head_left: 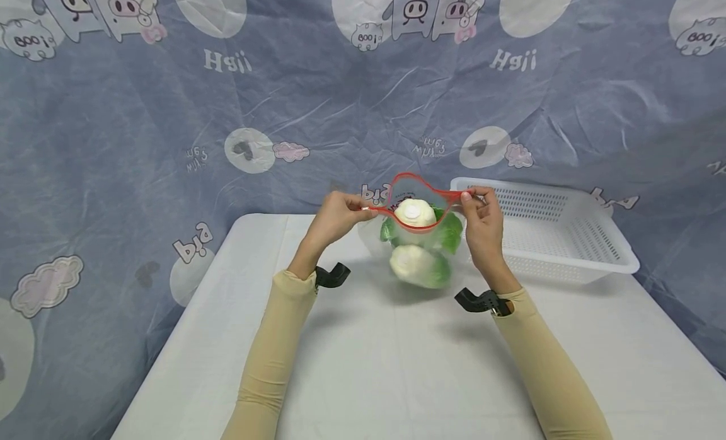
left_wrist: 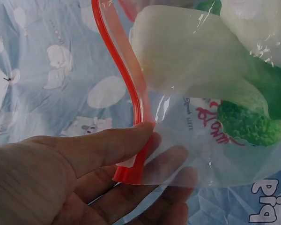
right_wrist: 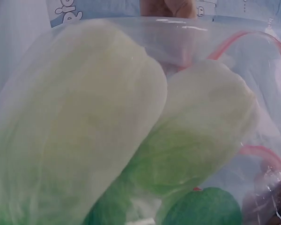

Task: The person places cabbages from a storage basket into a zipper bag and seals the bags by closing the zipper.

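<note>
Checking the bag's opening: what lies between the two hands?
In the head view, the zip bag's red rim stretches from left hand to right hand, Chinese cabbages inside.

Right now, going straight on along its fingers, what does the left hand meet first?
The left hand would first meet more of the clear bag it is pinching; beyond that, probably the upper cabbage, whose pale end shows at the mouth. Depth is unclear.
</note>
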Demonstrator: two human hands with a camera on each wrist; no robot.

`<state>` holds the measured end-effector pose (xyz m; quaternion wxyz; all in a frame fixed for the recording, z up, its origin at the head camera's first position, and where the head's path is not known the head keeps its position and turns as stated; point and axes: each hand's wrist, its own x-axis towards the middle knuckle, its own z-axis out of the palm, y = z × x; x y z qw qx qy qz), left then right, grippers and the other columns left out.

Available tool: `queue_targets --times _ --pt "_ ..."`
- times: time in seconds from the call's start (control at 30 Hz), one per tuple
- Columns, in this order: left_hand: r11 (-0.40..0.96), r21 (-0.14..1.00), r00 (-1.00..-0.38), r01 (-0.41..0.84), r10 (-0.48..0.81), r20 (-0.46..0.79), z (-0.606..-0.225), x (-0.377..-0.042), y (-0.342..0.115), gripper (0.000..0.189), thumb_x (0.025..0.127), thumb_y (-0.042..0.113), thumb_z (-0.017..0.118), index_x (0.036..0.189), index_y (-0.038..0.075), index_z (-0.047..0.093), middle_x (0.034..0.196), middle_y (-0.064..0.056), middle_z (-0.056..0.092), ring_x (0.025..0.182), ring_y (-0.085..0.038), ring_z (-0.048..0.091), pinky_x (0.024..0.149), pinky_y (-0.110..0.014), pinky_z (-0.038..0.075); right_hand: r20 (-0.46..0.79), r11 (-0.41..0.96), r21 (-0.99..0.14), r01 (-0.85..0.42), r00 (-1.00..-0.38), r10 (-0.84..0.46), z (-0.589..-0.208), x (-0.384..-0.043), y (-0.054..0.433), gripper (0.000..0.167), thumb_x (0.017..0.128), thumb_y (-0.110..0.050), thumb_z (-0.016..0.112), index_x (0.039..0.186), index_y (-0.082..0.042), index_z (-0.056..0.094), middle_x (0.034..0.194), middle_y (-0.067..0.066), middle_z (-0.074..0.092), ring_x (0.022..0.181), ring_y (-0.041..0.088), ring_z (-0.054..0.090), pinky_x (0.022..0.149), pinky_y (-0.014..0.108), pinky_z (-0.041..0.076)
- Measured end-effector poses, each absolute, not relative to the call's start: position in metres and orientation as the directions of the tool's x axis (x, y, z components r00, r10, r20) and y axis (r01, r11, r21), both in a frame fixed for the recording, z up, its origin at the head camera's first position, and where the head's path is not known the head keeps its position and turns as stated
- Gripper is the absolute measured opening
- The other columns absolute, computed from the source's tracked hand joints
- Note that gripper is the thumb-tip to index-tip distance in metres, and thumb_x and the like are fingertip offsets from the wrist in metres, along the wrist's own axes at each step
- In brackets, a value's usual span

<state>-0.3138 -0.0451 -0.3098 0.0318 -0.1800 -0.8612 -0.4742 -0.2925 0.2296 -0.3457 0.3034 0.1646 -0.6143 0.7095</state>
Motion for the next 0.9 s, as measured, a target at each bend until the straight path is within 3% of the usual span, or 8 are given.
queue_targets --times 0.13,0.27,0.47,0.6,0.77,0.9 --pt "0.576 0.756 -0.938 0.31 0.316 0.143 -0.312 -0.316 -0.045 0.019 0.085 0.025 0.074 0.1 0.015 0.077 0.102 -0.002 0.073 0.098 -0.019 0.064 0.082 -0.036 0.051 0.628 -0.039 -0.754 -0.655 -0.738 0.245 -0.341 -0.289 0.231 0.009 0.097 -0.014 0.056 0.105 -0.009 0.055 0.093 0.0 0.065 0.092 0.01 0.064 0.086 0.024 0.05" --pt "0.629 0.726 -0.938 0.278 0.341 0.063 -0.314 -0.316 -0.045 0.019 0.086 0.021 0.074 0.101 0.012 0.077 0.11 -0.005 0.073 0.095 -0.021 0.07 0.084 -0.039 0.054 0.667 -0.056 -0.716 -0.696 -0.706 0.238 -0.336 -0.287 0.231 0.013 0.095 -0.008 0.059 0.105 0.001 0.058 0.095 0.004 0.063 0.089 0.012 0.064 0.083 0.024 0.051" --pt "0.565 0.776 -0.915 0.279 0.402 0.037 -0.316 -0.317 -0.042 0.014 0.085 0.017 0.074 0.096 0.009 0.077 0.093 -0.008 0.075 0.085 -0.023 0.072 0.077 -0.031 0.056 0.706 -0.012 -0.695 -0.719 -0.685 0.179 -0.335 -0.287 0.222 0.017 0.092 0.0 0.061 0.105 0.011 0.059 0.095 0.001 0.066 0.087 0.011 0.066 0.08 0.022 0.052" --pt "0.453 0.849 -0.906 0.273 0.417 0.069 -0.314 -0.316 -0.042 0.012 0.084 0.015 0.075 0.093 0.007 0.076 0.087 -0.015 0.074 0.081 -0.032 0.071 0.069 -0.03 0.058 0.686 0.062 -0.726 -0.685 -0.716 0.127 -0.335 -0.284 0.216 0.018 0.095 -0.002 0.057 0.108 0.011 0.055 0.094 -0.001 0.064 0.083 0.007 0.063 0.077 0.019 0.05" --pt "0.444 0.836 -0.896 0.322 0.427 0.119 -0.313 -0.314 -0.041 0.013 0.085 0.023 0.075 0.092 0.012 0.077 0.087 -0.012 0.074 0.078 -0.029 0.071 0.068 -0.029 0.057 0.595 0.127 -0.8 -0.587 -0.802 0.041 -0.331 -0.272 0.207 0.019 0.099 -0.004 0.05 0.111 0.011 0.048 0.085 0.001 0.066 0.059 0.001 0.046 0.058 0.019 0.038" --pt "0.431 0.83 -0.884 0.354 0.445 0.146 -0.313 -0.312 -0.04 0.015 0.086 0.025 0.074 0.093 0.013 0.077 0.088 -0.011 0.075 0.077 -0.026 0.072 0.07 -0.029 0.057 0.526 0.176 -0.835 -0.522 -0.85 -0.029 -0.329 -0.266 0.2 0.02 0.101 -0.007 0.046 0.112 0.01 0.045 0.078 0.0 0.066 0.048 0.0 0.032 0.049 0.024 0.028"
